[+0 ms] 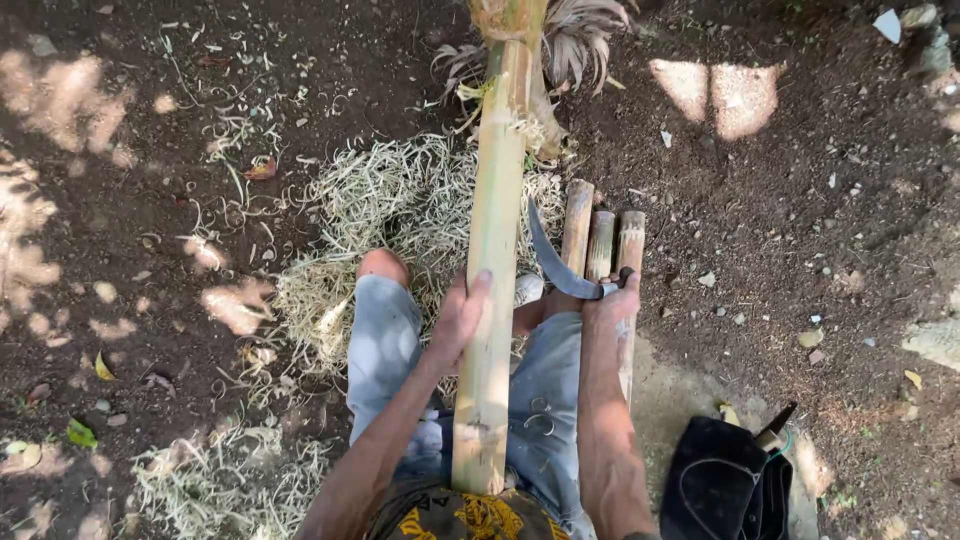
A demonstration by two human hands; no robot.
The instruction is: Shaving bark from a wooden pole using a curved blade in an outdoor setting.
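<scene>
Left hand [458, 322] fingers clamp the stalk [493, 270]; right hand [612, 305], at its 3 o'clock, grips a sickle [556, 268].

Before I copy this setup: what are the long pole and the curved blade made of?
Pole: looks like bamboo, pale yellow-green and smooth, with a node ring near the lap. Curved blade in the right hand: apparently dull grey metal.

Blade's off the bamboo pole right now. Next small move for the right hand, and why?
Probably bring the curved blade left onto the bamboo pole. The right hand holds the knife just beside the pole, its blade not yet touching, while the left hand steadies the pole over a pile of shavings.
</scene>
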